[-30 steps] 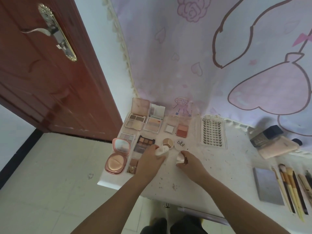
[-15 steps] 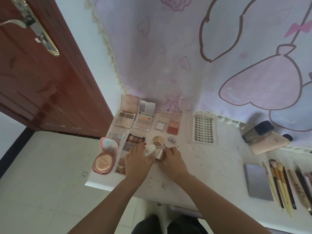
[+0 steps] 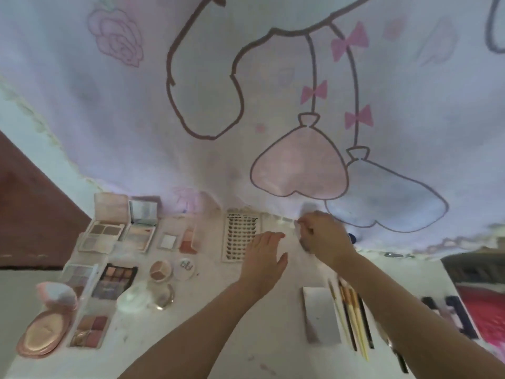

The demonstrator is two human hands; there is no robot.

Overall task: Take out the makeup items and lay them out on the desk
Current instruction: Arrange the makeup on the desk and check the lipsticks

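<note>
Makeup lies spread on the white desk (image 3: 218,340). Several open eyeshadow palettes (image 3: 116,279) sit at the left, with a pink round compact (image 3: 41,324) at the front left corner. A small round pot (image 3: 164,296) rests open beside its white lid (image 3: 134,296). My left hand (image 3: 266,258) hovers flat with straight fingers, just right of the lash card (image 3: 241,236). Farther back by the wall cloth, my right hand (image 3: 325,236) curls its fingers around a pale item (image 3: 302,243). That item is blurred and mostly hidden.
A grey flat case (image 3: 321,313) and a row of makeup brushes (image 3: 352,310) lie under my right forearm. A printed cloth (image 3: 273,105) hangs behind the desk. A brown door (image 3: 32,214) stands at the left. Red fabric (image 3: 483,315) shows at the right edge.
Both hands have left the small pot and lid at the left and moved right and back. The right hand now grips something by the wall. The view has swung right.
</note>
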